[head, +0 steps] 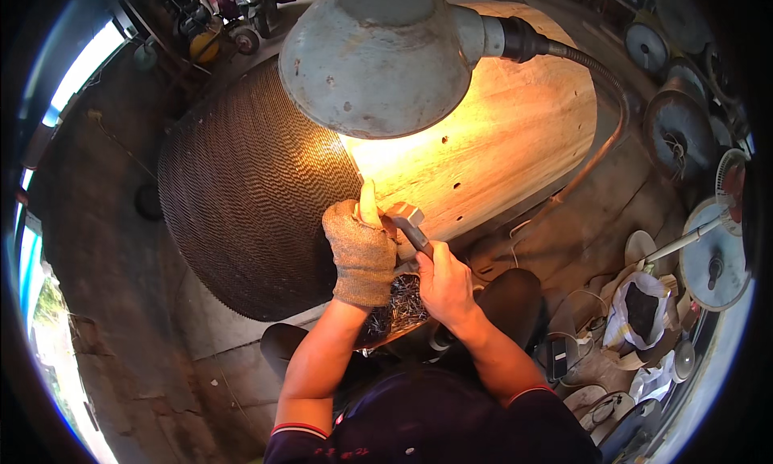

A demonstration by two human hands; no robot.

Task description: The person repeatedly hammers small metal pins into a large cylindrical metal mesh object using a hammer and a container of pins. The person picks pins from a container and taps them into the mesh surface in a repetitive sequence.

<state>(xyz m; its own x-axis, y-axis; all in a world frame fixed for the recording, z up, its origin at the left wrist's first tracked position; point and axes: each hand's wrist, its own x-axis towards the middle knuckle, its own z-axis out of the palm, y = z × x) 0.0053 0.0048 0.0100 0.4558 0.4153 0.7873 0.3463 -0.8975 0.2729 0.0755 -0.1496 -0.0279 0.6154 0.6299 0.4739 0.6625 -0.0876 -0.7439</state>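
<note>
In front of me lies a large wooden drum [525, 126], its bare right part pale and marked by a few small dark holes. Dense rows of small dark metal points [241, 180] cover its left part. My left hand [361, 253], in a worn knit glove with a bare fingertip showing, rests at the boundary between the two parts. Whether its fingers pinch anything is hidden. My right hand [445, 283] grips a hammer [412, 225], whose head is just right of the glove. Below my hands, a container of loose nails [407, 298] sits between my knees.
A grey metal lamp [374, 59] on a bent arm [616, 132] hangs over the drum, lighting the boundary. At right are metal discs [676, 132], a fan [731, 180], an open white sack [640, 313] and a phone-like device [558, 358]. A wheeled machine [244, 41] stands far back.
</note>
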